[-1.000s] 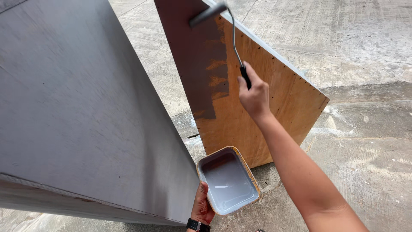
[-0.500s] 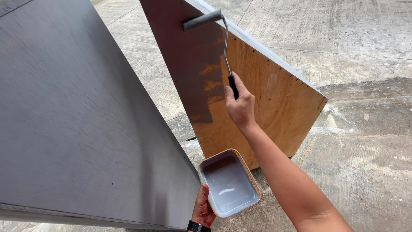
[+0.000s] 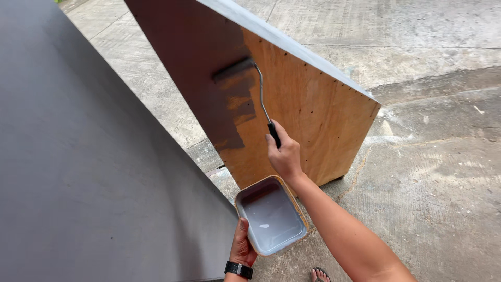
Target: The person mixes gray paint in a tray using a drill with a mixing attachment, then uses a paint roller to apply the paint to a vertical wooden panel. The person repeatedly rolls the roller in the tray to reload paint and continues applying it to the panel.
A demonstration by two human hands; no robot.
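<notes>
Although the left part of the plywood panel (image 3: 313,125) already carries a dark grey-brown coat, I judge the job on this face roughly half done: the right part, from the paint edge out to the far corner, shows bare orange-brown wood with rows of small dots, and the lower edge of the painted zone is ragged and streaky, with wood showing through in patches. The panel stands tilted on the concrete floor (image 3: 433,172), its thin top edge pale grey. Beside it, filling the left of my view, a large grey board (image 3: 88,172) looks fully coated.

My right hand (image 3: 284,156) is raised in front of the panel, arm stretched up and forward, fingers wrapped firmly around the black handle of the paint roller (image 3: 233,69). Its bent wire shank runs up and left, and the sleeve lies flat against the wood, right at the border between paint and bare ply.

My left hand (image 3: 242,246), a black watch on its wrist, stays low and clasps the near corner of the paint tray (image 3: 271,216), thumb over the rim, holding pale grey paint level beneath the roller arm.
</notes>
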